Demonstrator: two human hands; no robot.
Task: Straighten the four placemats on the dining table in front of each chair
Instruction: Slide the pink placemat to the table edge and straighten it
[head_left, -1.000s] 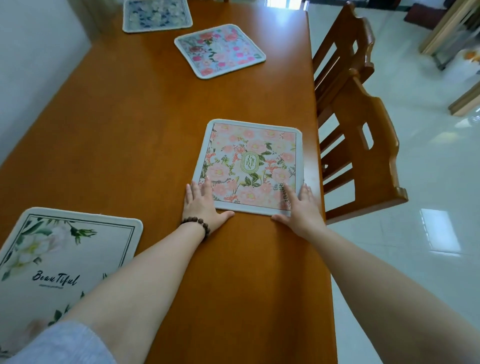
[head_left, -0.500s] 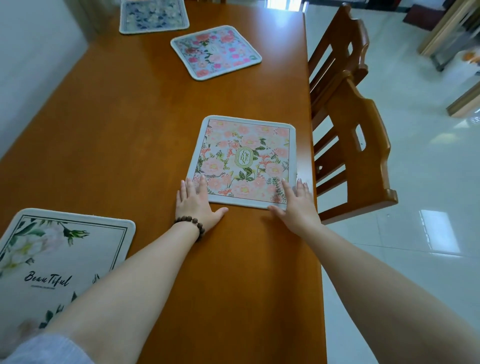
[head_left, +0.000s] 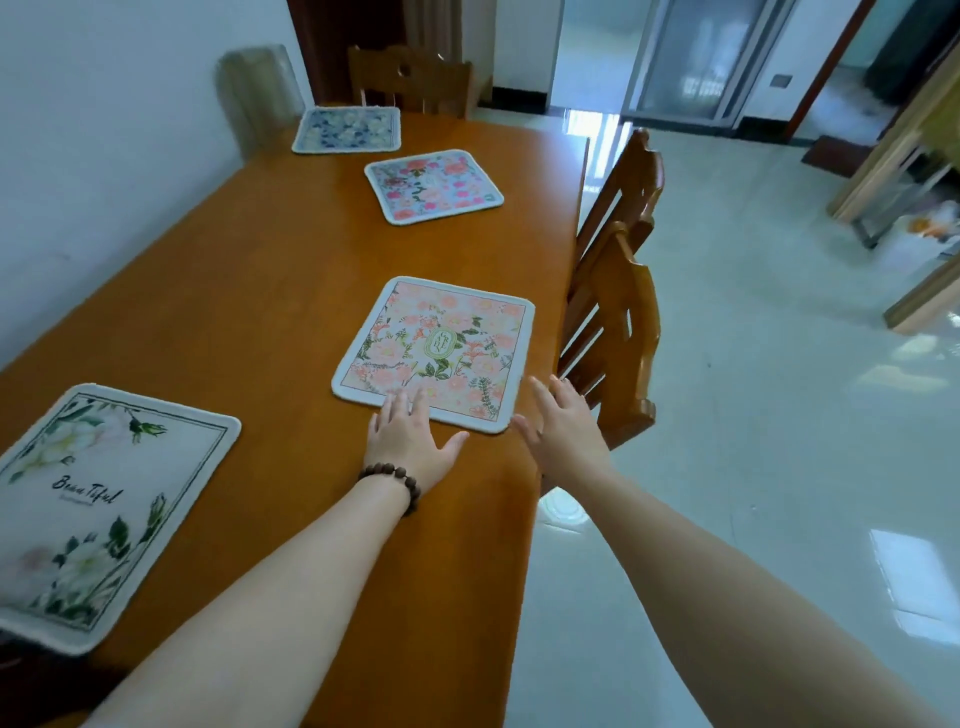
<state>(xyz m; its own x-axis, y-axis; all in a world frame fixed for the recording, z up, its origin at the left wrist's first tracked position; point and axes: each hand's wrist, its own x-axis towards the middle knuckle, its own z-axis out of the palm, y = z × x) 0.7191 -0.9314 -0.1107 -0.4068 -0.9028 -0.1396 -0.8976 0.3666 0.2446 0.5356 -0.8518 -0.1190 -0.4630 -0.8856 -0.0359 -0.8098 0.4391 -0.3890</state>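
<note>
A pink floral placemat (head_left: 441, 343) lies near the right edge of the wooden dining table (head_left: 249, 291), beside the nearer chair (head_left: 618, 332). My left hand (head_left: 410, 441), with a bead bracelet on its wrist, rests flat with fingertips on the mat's near edge. My right hand (head_left: 563, 428) is spread open just past the mat's near right corner, at the table's edge. A white floral placemat (head_left: 93, 499) reading "Beautiful" lies at the near left. Farther off, a pink and blue floral placemat (head_left: 434, 184) sits rotated. A blue floral placemat (head_left: 348, 129) lies at the far end.
A second wooden chair (head_left: 626, 182) stands along the table's right side and another chair (head_left: 410, 78) at the far end. A white wall (head_left: 104, 130) runs along the table's left. Glossy tiled floor (head_left: 753, 415) spreads to the right, with doorways at the back.
The view has lifted and swung, showing more of the room. My right hand has come off the pink mat's near corner and spread open. My left hand stays on its near edge.
</note>
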